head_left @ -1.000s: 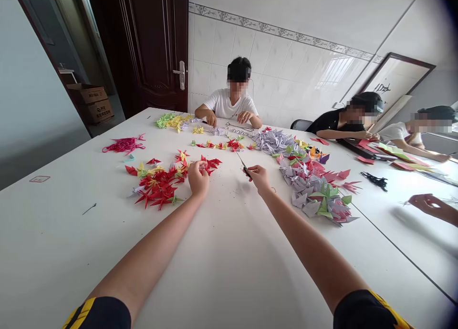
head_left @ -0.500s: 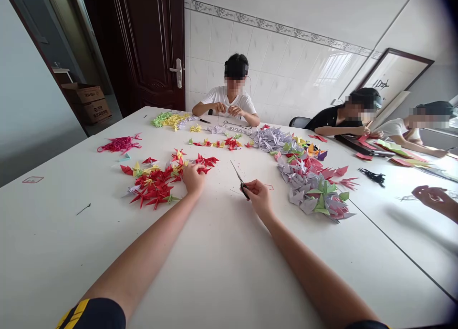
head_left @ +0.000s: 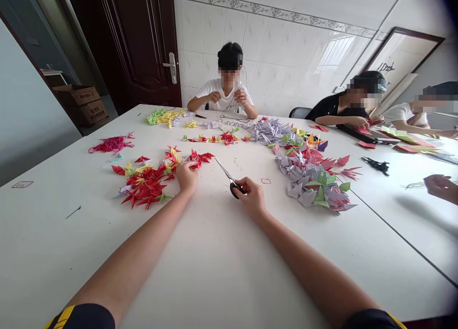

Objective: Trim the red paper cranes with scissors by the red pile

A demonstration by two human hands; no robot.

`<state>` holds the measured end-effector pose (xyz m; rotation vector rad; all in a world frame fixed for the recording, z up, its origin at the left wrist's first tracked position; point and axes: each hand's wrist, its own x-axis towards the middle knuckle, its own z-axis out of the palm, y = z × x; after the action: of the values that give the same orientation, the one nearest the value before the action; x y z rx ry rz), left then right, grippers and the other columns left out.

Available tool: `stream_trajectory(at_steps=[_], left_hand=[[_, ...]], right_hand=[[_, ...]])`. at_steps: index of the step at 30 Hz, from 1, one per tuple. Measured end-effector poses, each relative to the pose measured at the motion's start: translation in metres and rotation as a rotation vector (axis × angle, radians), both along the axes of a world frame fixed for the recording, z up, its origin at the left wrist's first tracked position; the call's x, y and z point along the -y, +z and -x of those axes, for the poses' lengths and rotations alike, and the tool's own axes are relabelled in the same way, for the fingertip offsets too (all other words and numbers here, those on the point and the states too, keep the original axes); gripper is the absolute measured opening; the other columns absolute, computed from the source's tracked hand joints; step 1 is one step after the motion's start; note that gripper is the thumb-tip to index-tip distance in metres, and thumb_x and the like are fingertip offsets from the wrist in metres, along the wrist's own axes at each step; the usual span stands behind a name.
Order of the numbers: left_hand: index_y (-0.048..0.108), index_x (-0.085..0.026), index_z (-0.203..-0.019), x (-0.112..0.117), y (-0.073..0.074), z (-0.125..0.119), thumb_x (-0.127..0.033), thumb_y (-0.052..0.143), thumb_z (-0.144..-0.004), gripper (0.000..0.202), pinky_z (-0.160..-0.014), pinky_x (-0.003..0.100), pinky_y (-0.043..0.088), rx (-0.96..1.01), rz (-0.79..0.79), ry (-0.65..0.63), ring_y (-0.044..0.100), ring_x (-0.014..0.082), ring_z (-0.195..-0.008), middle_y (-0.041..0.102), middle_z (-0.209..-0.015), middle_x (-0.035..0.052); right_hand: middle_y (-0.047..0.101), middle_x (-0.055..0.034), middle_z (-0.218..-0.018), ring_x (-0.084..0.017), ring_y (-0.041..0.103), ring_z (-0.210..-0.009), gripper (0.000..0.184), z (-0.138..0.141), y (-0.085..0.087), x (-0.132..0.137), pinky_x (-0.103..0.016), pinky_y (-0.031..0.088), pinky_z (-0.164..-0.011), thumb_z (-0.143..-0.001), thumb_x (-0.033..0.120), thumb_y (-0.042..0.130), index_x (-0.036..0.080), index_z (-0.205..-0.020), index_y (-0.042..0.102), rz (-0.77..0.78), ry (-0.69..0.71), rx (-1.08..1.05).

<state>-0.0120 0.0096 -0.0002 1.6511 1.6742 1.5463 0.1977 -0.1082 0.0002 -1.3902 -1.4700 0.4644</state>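
My left hand rests at the edge of a heap of red paper cranes, its fingers pinching a red crane. My right hand grips a pair of black-handled scissors, with the steel blades pointing up and left. A small red paper scrap lies just beyond the right hand. A large mound of lavender, pink and green paper cranes stands to the right of that hand. A white table lies under both hands.
A co-worker in a white shirt sits across the table, and another in black sits at the right. A third person's hand reaches over the table's right part. Strings of cranes run along the far side.
My view has tilted, shifting everything upward. My right hand has drawn back toward me, and the scissors now show fully, blades angled up and left. My left hand stays at the red cranes.
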Motion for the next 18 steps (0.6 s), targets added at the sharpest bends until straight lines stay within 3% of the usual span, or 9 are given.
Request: stream_trajectory(at_steps=[13, 18], left_hand=[[0.068, -0.018, -0.081, 0.0008, 0.0055, 0.0052, -0.001, 0.049, -0.063, 0.031, -0.081, 0.034, 0.051, 0.198, 0.059, 0.032, 0.064, 0.0195, -0.080, 0.071, -0.088, 0.0060], [0.073, -0.018, -0.090, 0.0012, 0.0060, 0.0054, -0.002, 0.051, -0.064, 0.038, -0.090, 0.038, 0.049, 0.067, 0.059, 0.077, 0.063, 0.0235, -0.092, 0.070, -0.099, 0.0091]], right_hand=[[0.052, 0.0015, -0.060, -0.013, 0.041, -0.056, 0.014, 0.0021, 0.0038, -0.0005, -0.028, 0.034, -0.055, -0.073, 0.035, 0.063, 0.023, -0.079, 0.064, 0.030, 0.029, -0.077], [0.052, 0.0015, -0.059, -0.013, 0.039, -0.056, 0.013, 0.0031, 0.0063, 0.0006, -0.028, 0.034, -0.054, -0.072, 0.035, 0.063, 0.022, -0.077, 0.063, 0.032, 0.039, -0.081]])
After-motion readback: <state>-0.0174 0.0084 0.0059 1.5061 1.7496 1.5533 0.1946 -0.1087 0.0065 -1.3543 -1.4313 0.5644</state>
